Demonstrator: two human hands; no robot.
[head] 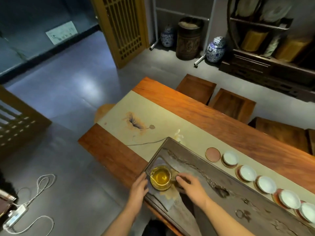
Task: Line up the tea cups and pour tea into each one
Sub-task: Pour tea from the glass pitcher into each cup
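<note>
Glass pitcher [160,180] of amber tea at near-left corner of dark tea tray [192,155] | right hand [190,186] fingers at its handle, closure unclear | left hand [139,186] open, beside it | 5 white cups [248,172] lined on coasters beyond tray, empty | judgement: fragile, slick, liquid-heavy; lift by handle.

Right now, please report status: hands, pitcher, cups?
Right hand at handle of glass pitcher, grip unclear. Left hand beside it, open. Pitcher holds tea, on tea tray. Five cups lined up, empty. Path clear.
</note>
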